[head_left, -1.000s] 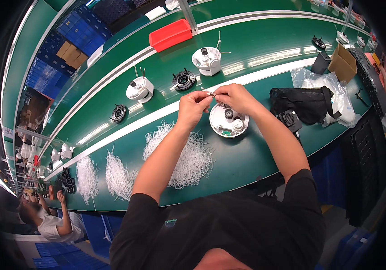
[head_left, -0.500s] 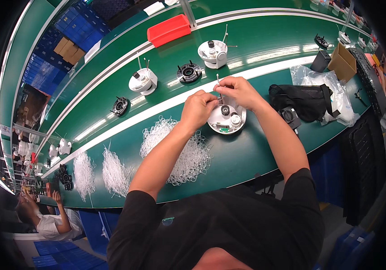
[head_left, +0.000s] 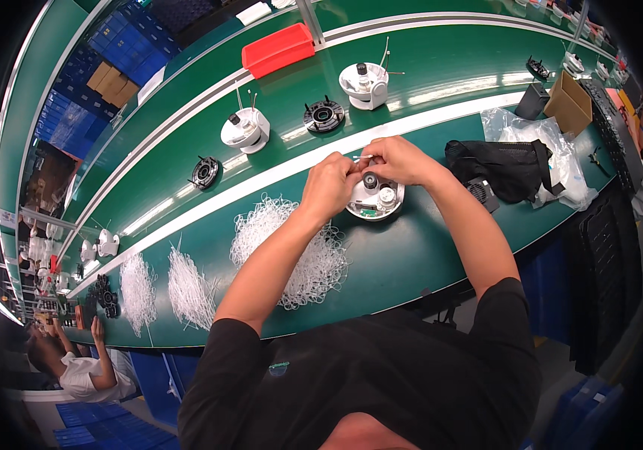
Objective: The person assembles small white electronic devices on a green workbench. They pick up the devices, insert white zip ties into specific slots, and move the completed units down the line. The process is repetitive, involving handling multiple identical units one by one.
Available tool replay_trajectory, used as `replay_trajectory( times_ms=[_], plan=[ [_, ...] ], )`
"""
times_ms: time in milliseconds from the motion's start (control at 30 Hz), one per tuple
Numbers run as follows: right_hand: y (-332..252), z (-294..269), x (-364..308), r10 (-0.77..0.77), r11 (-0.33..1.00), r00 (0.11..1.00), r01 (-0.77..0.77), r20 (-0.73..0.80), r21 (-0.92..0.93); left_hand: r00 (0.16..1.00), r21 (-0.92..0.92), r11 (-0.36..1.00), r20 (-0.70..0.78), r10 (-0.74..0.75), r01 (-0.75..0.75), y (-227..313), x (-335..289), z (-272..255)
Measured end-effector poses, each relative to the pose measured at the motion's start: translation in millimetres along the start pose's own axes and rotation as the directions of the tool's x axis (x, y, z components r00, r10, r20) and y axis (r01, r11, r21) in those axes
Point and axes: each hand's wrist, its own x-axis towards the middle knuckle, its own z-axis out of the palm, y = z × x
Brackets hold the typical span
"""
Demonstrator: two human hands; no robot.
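A round white camera housing [head_left: 356,208] sits on the green bench in front of me, with a black lens [head_left: 370,181] and a small green circuit board [head_left: 368,213] in it. Over its far side, both hands meet with bent, closed fingers. My right hand [head_left: 399,160] pinches a thin white cable [head_left: 364,157] whose end sticks out to the left. Against the housing's far left, my left hand [head_left: 330,184] has its fingertips pressed together; whatever lies between them is hidden.
A tangled pile of white cable loops [head_left: 291,262] and two cable bundles lie left. Beyond stand white housings [head_left: 245,131] and black ring parts [head_left: 324,116] on a green belt, with a red tray [head_left: 278,49]. A black bag [head_left: 497,166] lies right; a person works far left.
The cable has tipped from upright to nearly flat, and my right hand has lowered beside the left one. The nearer housings and ring parts on the belt have shifted right.
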Motion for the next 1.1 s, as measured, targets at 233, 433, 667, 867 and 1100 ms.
replay_trajectory(
  times_ms=[233, 433, 667, 867, 1100],
  plan=[
    [6.0, 0.2, 1.5, -0.238, 0.918, 0.971, 0.214, -0.032, -0.334, 0.996, 0.046, 0.997, -0.059, 0.066, -0.063, -1.0, -1.6, -1.7],
    [-8.3, -12.8, -1.8, 0.076, 0.981, 0.987, -0.048, 0.139, -0.189, 0.996, -0.017, 0.998, -0.060, -0.061, 0.060, -13.2, -1.6, -9.8],
    [15.9, -43.1, -14.3, 0.158, 0.972, 0.967, -0.188, -0.201, -0.142, 0.908, -0.428, 0.801, 0.175, -0.382, 0.419, -43.5, -1.5, -18.4],
    [90.1, -163.9, -14.1, 0.387, 0.892, 0.660, -0.445, -0.644, 0.081, 0.786, -0.702, 0.498, 0.143, -0.601, 0.509, -74.1, 0.0, -40.8],
    [218.1, -218.3, 0.4, 0.614, 0.593, 0.216, -0.761, -0.759, 0.263, 0.626, -0.914, 0.171, 0.106, -0.773, 0.367, -138.5, 29.6, -49.9]
  ],
)
